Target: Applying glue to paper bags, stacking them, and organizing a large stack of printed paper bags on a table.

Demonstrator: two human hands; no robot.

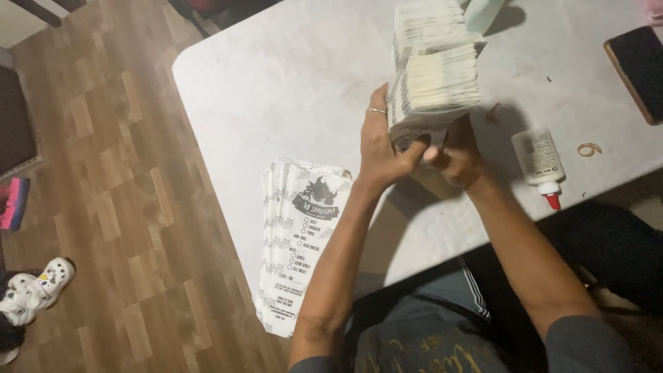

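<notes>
Both hands, left hand (pixel 378 148) and right hand (pixel 456 155), are closing their fingers around the lower end of a thick paper-bag bundle (pixel 431 83) above the worktop (pixel 290 90); likely heavy, floppy, best gripped underneath.

floor (pixel 124 173): wood parquet | table (pixel 276 83): white, rounded corner | light: dim

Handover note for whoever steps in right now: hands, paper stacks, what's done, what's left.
Left hand and right hand both grip the near end of a thick paper bundle lifted over the white table.
Done pile, by the look of it: fanned printed sheets at the table's near left edge.
Glue bottle lies right of the hands, untouched.
Left, likely: the whole bundle.
</notes>
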